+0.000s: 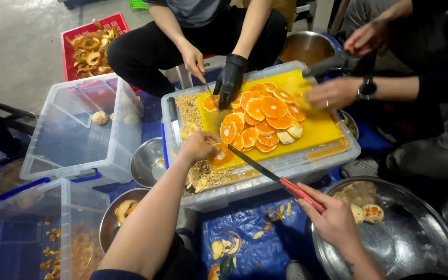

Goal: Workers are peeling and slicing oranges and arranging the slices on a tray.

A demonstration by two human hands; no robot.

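Note:
My left hand [199, 145] presses an orange piece [220, 155] onto the near corner of a yellow cutting board [317, 129]. My right hand [333, 218] grips the red handle of a long knife [265, 170] whose blade tip rests at that piece. A heap of orange slices [263, 119] covers the middle of the board. Across from me, a person's black-gloved hand [229, 78] and bare hand [194, 61] work on another orange piece [211, 102]. At right, a second person's hands [333, 92] hover over the board's far end.
The board lies on a clear plastic bin [273, 184] scattered with seeds. Clear tubs [79, 129] stand at left, a red crate of peels [90, 46] behind. Steel bowls [149, 163] sit beside the bin, and a large steel basin [405, 238] holds peeled fruit at right. Peel scraps litter a blue tarp [255, 238].

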